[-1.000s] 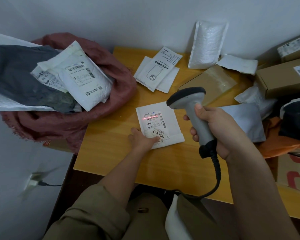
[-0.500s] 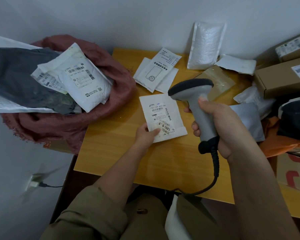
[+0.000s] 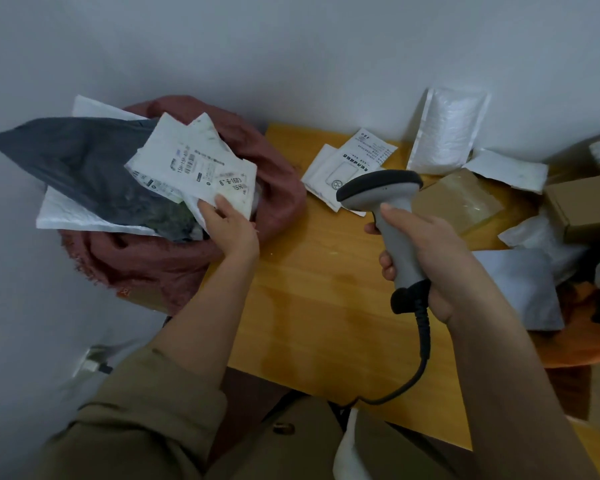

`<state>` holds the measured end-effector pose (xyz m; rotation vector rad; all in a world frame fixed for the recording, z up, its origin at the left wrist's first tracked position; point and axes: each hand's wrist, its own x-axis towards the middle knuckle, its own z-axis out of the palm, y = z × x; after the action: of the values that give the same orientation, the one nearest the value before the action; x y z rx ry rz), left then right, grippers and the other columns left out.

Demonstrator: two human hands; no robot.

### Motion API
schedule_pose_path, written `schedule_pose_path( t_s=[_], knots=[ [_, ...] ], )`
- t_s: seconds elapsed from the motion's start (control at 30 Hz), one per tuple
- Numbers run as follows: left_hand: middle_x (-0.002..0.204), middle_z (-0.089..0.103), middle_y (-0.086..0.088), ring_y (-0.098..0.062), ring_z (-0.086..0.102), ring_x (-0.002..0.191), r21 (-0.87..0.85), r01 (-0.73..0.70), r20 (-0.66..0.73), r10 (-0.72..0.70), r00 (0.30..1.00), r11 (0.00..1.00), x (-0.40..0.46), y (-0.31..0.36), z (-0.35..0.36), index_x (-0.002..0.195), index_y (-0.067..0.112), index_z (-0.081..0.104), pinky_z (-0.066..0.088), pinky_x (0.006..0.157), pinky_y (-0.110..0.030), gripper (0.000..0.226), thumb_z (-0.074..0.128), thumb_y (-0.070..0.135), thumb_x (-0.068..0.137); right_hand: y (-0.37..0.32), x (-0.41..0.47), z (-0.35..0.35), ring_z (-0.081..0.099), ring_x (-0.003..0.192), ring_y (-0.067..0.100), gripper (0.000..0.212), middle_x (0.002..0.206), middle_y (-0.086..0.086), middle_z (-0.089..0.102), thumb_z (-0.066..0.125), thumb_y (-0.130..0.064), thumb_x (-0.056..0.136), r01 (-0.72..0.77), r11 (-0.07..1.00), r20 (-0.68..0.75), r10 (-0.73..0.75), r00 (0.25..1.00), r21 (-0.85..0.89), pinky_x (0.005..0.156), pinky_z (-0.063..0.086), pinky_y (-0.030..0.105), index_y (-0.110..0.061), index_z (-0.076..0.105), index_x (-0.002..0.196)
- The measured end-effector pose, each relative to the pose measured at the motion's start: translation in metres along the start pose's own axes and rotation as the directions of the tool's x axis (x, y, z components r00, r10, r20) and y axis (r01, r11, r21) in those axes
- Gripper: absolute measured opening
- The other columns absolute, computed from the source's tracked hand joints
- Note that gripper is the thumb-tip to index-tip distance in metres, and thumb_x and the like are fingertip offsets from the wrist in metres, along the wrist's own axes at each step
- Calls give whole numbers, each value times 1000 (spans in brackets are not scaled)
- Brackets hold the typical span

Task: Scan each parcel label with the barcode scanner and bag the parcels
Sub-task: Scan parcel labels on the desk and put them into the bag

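Observation:
My left hand (image 3: 231,230) pinches the lower edge of a small white labelled parcel (image 3: 201,168) over the mouth of the dusty-red bag (image 3: 284,202) at the table's left end. Under that parcel lie a dark grey poly mailer (image 3: 84,168) and other white mailers. My right hand (image 3: 430,251) grips the handle of the grey barcode scanner (image 3: 381,192) above the wooden table (image 3: 319,306); its black head points left and its cable hangs off the front edge. No red scan line shows.
Flat white parcels (image 3: 343,171) lie at the table's back. A white bubble mailer (image 3: 447,129) leans on the wall. A brown padded envelope (image 3: 461,199), a grey mailer (image 3: 523,285) and cardboard boxes (image 3: 589,206) crowd the right side.
My left hand lifted the scanned white parcel off the table and carried it left over the red bag. The scanner's red line went out; the scanner hand stayed roughly in place.

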<state>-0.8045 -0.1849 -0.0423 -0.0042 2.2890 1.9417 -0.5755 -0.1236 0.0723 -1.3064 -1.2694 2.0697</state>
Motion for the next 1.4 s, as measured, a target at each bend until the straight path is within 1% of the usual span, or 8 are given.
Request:
schedule_pose_path(
  t_s=[0.1, 0.2, 0.4, 0.57, 0.83, 1.07, 1.23, 1.4],
  knots=[
    [104, 60, -4, 3, 66, 68, 66, 0, -84, 6, 996, 998, 19, 1, -9, 124, 8, 42, 52, 59, -14, 23, 44, 14, 102, -2, 6, 8, 53, 52, 12, 27, 98, 10, 65, 66, -36, 93, 0, 1000, 27, 1, 1000, -25, 47, 44, 26, -11, 65, 101],
    [129, 47, -22, -32, 64, 103, 42, 90, -92, -86, 992, 995, 31, -2, -12, 124, 4, 34, 56, 89, -40, 38, 54, -1, 92, -2, 12, 13, 54, 52, 11, 28, 98, 9, 66, 66, -37, 92, -7, 999, 40, 9, 999, -50, 48, 45, 26, -11, 65, 101],
    [107, 49, -7, -18, 51, 86, 217, -16, -121, 43, 992, 976, 29, -9, -5, 97, 14, 36, 39, 71, -15, 32, 66, 8, 87, -2, 28, 16, 54, 53, 11, 27, 100, 9, 66, 65, -36, 93, -26, 998, 42, 29, 999, -62, 48, 46, 26, -11, 65, 101],
    [71, 38, 6, -12, 40, 65, 280, -213, 27, 214, 976, 936, 26, -7, 11, 84, 12, 41, 37, 59, -10, 18, 54, 0, 86, -5, 41, 15, 53, 53, 11, 29, 101, 9, 66, 65, -35, 93, -32, 998, 22, 33, 999, -53, 48, 44, 25, -9, 64, 105],
    [88, 56, -5, -16, 51, 78, 310, -532, 470, 359, 806, 788, 9, -8, 54, 88, 13, 54, 41, 69, -18, 12, 56, 2, 85, -8, 59, -5, 52, 56, 13, 27, 97, 8, 65, 65, -35, 93, -55, 998, -46, 53, 998, -32, 50, 44, 27, -10, 66, 104],
    [145, 42, -10, -25, 45, 129, 383, -738, 880, 25, 475, 555, -2, -37, 110, 140, 11, 44, 38, 105, -34, 56, 60, 14, 87, -6, 77, -31, 52, 54, 13, 24, 91, 13, 60, 63, -34, 95, -67, 997, -141, 63, 988, -22, 50, 44, 27, -10, 67, 99],
    [161, -9, -18, -43, -2, 147, 530, -789, 848, -197, 492, 310, 4, -55, 156, 155, 33, 10, 7, 117, -54, 91, 68, 35, 85, 0, 76, -52, 52, 54, 12, 16, 92, 6, 64, 62, -32, 96, -65, 998, -178, 63, 982, -2, 49, 45, 26, -17, 66, 93],
    [155, 19, -17, -43, 25, 138, 508, -847, 846, -277, 456, 157, 7, -68, 161, 147, 32, 33, 27, 112, -53, 73, 69, 36, 83, 10, 72, -70, 53, 56, 12, 17, 95, 7, 63, 62, -33, 96, -89, 996, -227, 85, 970, -9, 51, 45, 27, -16, 65, 96]
  ],
)
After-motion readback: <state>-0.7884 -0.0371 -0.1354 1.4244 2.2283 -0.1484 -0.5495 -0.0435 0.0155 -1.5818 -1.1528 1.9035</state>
